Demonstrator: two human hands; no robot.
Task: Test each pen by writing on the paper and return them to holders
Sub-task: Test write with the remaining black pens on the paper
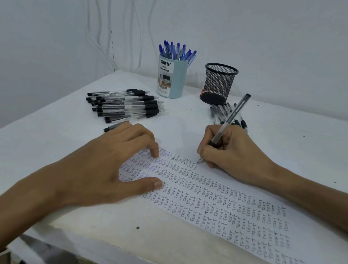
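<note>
My right hand grips a black pen with its tip touching the paper, at the top of rows of handwritten "TEST". My left hand rests on the paper's left part, fingertips and thumb pressing it flat. A pile of black pens lies to the far left of the sheet. A smaller heap of black pens lies behind my right hand. The light blue holder is full of blue pens. The black mesh holder looks empty.
The white table stands against white walls, with its front edge close to me. One more black pen pokes out from behind my left hand. White cables hang on the wall at the back left.
</note>
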